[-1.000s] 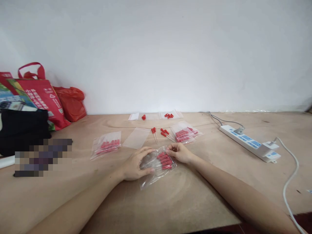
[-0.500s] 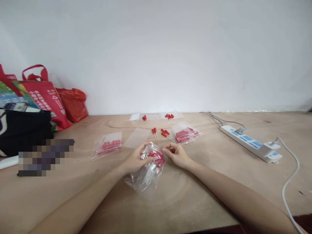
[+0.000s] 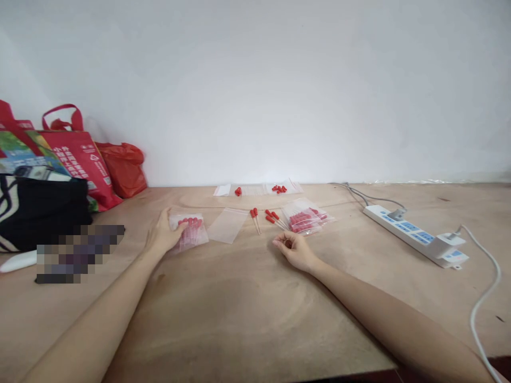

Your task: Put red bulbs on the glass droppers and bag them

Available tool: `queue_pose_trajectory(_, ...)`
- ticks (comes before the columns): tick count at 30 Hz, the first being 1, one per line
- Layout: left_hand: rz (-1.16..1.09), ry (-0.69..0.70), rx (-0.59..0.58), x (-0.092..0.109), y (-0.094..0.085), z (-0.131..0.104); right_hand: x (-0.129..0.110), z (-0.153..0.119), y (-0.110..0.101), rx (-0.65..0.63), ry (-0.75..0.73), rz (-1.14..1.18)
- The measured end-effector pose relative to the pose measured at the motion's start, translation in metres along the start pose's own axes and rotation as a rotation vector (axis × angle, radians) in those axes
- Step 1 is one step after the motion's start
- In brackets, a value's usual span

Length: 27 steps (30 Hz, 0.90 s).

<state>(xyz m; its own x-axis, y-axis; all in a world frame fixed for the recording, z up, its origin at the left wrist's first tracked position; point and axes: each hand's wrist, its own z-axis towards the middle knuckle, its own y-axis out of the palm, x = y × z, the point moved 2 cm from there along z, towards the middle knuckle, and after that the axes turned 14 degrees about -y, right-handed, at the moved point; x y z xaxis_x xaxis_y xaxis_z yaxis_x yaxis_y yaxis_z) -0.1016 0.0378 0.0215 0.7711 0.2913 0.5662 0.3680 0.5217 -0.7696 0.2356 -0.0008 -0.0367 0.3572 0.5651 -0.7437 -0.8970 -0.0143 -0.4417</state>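
Note:
At the left of the table my left hand (image 3: 163,234) grips the edge of a clear zip bag of red-topped droppers (image 3: 190,234), its thumb over the plastic. The bag lies where another bag of droppers was, which it now covers. My right hand (image 3: 296,252) rests on the table with fingers curled and tips close together; nothing shows in them. Just beyond it lie several loose droppers (image 3: 276,217) with red bulbs and pale stems. Two more droppers (image 3: 255,219) lie beside an empty-looking zip bag (image 3: 228,225). Filled bags of droppers (image 3: 305,219) are stacked to the right.
Near the wall lie clear bags with red bulbs (image 3: 279,189) and pale stems (image 3: 253,190). A white power strip (image 3: 415,236) with plugs and cables stands right. Red shopping bags (image 3: 80,159) and a black bag (image 3: 43,213) fill the left side, near a blurred dark object (image 3: 82,255).
My left hand has moved left and away from me, carrying the bag of droppers from the table's middle onto the left bag. My right hand has barely moved, its fingers still curled.

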Motion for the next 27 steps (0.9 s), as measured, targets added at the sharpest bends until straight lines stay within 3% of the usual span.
queue_pose_trajectory(3, 0.240, 0.204, 0.196, 0.014, -0.003, -0.013, -0.003, 0.000, -0.001, -0.011, -0.030, -0.043)
queue_pose_trajectory(5, 0.262, 0.350, 0.207, 0.026, 0.002, -0.027, -0.007, -0.001, -0.002, -0.011, -0.066, -0.094)
queue_pose_trajectory(7, 0.230, 0.527, 0.101, 0.038, 0.012, -0.045, -0.011, -0.001, -0.001, -0.014, -0.126, -0.161)
queue_pose_trajectory(10, 0.215, 0.746, -0.189, 0.051, 0.035, -0.075, -0.014, -0.003, 0.000, 0.000, -0.246, -0.291)
queue_pose_trajectory(13, 0.248, 0.665, -0.398, 0.057, 0.050, -0.094, -0.016, -0.004, 0.003, 0.027, -0.383, -0.449)
queue_pose_trajectory(17, 0.312, 0.587, -0.521, 0.058, 0.055, -0.103, -0.017, 0.002, 0.007, -0.017, -0.452, -0.630)
queue_pose_trajectory(22, 0.280, 0.698, -0.455, 0.059, 0.052, -0.115, -0.013, 0.030, 0.022, -0.133, -0.420, -0.759)
queue_pose_trajectory(27, 0.238, 0.846, -0.378, 0.066, 0.040, -0.134, -0.002, 0.066, 0.045, -0.092, -0.184, -0.875)
